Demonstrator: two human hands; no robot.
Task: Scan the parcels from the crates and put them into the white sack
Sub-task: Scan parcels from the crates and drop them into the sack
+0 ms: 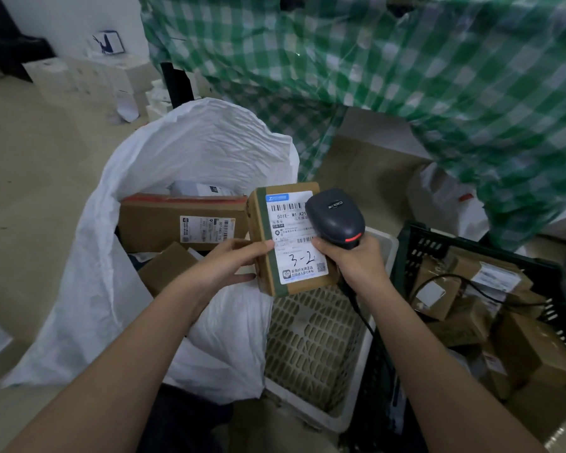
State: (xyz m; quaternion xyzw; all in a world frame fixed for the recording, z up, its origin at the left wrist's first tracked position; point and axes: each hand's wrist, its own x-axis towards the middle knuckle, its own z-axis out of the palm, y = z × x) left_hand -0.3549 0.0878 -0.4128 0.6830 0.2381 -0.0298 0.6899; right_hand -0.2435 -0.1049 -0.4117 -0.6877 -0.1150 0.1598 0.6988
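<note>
A beige floor [46, 165] holds white boxes [89, 76] by the wall; green checked plastic [438, 76] hangs ahead. The parcel [288, 237], brown card with a white label marked "3-2", is held upright above the white crate [314, 348], beside the sack [164, 165], label facing the camera. The left hand [229, 259] pinches its edge; the right hand [356, 259] grips the scanner [335, 217]. The black crate [490, 308] holds more parcels.
</note>
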